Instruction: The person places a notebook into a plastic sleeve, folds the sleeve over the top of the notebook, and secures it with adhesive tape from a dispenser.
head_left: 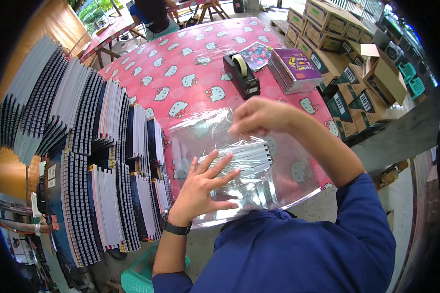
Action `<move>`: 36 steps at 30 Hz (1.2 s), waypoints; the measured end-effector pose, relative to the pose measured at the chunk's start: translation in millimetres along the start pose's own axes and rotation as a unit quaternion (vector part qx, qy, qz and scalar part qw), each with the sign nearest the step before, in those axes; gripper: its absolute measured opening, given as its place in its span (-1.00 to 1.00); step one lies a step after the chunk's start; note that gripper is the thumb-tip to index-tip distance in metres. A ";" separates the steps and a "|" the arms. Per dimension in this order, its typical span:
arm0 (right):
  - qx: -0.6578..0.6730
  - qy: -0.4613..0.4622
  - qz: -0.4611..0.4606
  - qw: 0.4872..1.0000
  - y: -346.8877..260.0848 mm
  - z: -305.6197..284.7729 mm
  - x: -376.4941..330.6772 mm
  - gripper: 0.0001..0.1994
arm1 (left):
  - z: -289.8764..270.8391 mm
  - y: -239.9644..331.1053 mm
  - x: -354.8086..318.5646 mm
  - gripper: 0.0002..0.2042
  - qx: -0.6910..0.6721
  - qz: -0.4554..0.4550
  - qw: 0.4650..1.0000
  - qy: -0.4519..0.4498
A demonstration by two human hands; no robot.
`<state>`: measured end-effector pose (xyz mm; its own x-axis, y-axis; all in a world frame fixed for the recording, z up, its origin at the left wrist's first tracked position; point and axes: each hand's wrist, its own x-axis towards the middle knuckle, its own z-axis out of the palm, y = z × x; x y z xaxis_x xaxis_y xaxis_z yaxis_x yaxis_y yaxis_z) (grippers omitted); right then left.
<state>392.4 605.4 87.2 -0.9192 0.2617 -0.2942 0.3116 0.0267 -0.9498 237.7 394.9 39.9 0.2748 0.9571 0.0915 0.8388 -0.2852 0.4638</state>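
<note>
A stack of white spiral-bound notebooks (pixel 242 155) inside a clear crinkly plastic bag (pixel 278 171) is lying on the pink cat-patterned tabletop (pixel 181 73), directly under the hands. The left hand (pixel 205 188) is pressing flat on the bag with fingers spread wide; the right hand (pixel 256 116) is pinching the bag's upper edge just above the stack. A black tape dispenser (pixel 242 74) is sitting beyond, with tall notebook stacks (pixel 83 146) to the left.
</note>
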 end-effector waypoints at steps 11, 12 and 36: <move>-0.571 0.082 -0.064 0.814 9.5 21.2 -60.1 -0.57 | 23.2 -12.8 -10.9 -0.35 0.004 0.027 0.992 0.126; -0.478 0.089 -0.213 0.847 16.8 25.4 -68.1 -0.59 | 28.5 -10.5 -11.8 -0.38 0.018 -0.004 0.983 0.184; -0.235 0.282 -0.308 0.878 8.5 48.0 -19.3 -0.80 | -30.7 -20.6 26.5 -0.80 -0.284 -0.082 0.889 0.350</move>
<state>401.2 554.3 79.6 -0.7234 0.4913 0.4850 -0.0157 0.6907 -0.7230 213.2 427.7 59.8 -0.3555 0.8369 0.4162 0.4138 -0.2584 0.8729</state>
